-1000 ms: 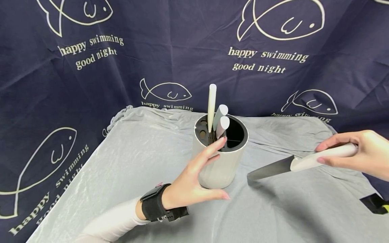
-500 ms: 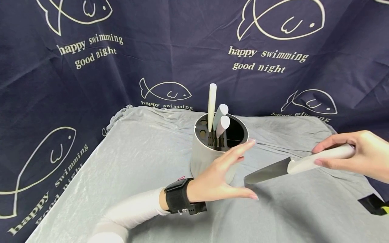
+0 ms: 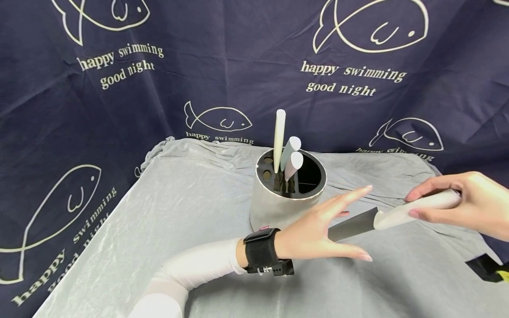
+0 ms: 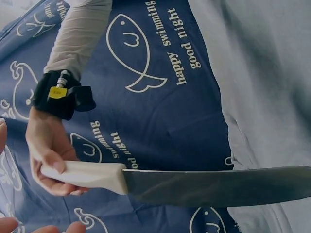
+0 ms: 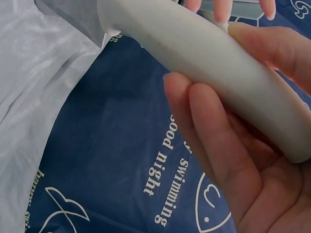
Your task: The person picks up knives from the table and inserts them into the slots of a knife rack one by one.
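Observation:
A kitchen knife with a white handle (image 3: 417, 208) and a broad grey blade (image 4: 214, 187) is held by my right hand (image 3: 473, 203), fingers and thumb round the handle. The blade points left and slightly down above the cloth. My left hand (image 3: 318, 229) is spread, thumb apart from the fingers, around the blade's tip end in the head view; whether it touches the blade cannot be told. Behind it stands a round white knife block (image 3: 274, 207) with a black slotted top. A cream handle (image 3: 279, 137), a pale blue handle (image 3: 290, 150) and a pinkish handle (image 3: 294, 164) stick up from it.
Grey cloth (image 3: 179, 203) covers the table. A dark blue curtain (image 3: 254, 66) with fish drawings hangs behind and at the sides. A black object with a yellow-green part (image 3: 487, 267) lies near the right edge of the table.
My left hand has moved right, from in front of the knife block to the knife's blade, fingers still spread. The right hand with the knife has shifted slightly left.

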`<state>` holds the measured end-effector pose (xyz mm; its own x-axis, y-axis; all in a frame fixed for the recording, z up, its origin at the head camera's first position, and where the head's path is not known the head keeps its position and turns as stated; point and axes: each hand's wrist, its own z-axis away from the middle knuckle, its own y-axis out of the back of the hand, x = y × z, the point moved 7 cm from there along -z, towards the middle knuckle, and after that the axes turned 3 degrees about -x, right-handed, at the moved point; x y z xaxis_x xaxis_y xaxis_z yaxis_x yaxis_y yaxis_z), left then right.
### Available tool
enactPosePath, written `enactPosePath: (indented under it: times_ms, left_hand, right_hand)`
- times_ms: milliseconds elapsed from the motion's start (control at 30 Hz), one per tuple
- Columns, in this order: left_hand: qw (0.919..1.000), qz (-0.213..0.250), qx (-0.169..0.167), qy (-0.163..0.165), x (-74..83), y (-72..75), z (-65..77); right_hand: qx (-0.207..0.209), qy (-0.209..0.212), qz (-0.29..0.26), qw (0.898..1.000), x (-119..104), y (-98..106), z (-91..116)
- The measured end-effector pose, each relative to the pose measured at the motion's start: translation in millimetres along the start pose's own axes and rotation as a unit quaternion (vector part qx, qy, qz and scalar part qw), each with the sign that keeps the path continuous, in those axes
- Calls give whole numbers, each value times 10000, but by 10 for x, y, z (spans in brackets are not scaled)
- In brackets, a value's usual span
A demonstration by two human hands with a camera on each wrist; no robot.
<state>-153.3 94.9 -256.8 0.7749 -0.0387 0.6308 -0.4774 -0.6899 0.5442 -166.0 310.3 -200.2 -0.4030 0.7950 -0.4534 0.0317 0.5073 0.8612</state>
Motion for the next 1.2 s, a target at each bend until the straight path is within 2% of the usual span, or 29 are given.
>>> enactPosePath:
  times_ms: [233, 367, 667, 900, 1000, 1067, 1200]
  left_hand:
    - [9978, 451, -381, 309, -128, -212, -155]
    - [9971, 246, -512, 501, -198, -298, -232]
    - [9977, 48, -433, 520, -264, -324, -311]
    - [9989, -208, -307, 288, -247, -334, -340]
    - [9980, -360, -374, 353, -253, -343, -352]
    - [9974, -432, -394, 411, -260, -348, -357]
    - [9979, -315, -333, 461, -276, -357, -357]
  right_hand:
    - [-102, 47, -23, 9999, -22, -41, -38]
    - [-134, 143, -39, 9998, -39, -56, -40]
    - [-223, 412, 54, 9989, -88, -84, -75]
    - [-246, 661, 493, 9963, -153, -89, -87]
    - [-217, 753, 685, 9946, -175, -90, -89]
    - [-239, 733, 626, 9951, -177, -93, -90]
    - [-292, 735, 526, 9955, -181, -106, -90]
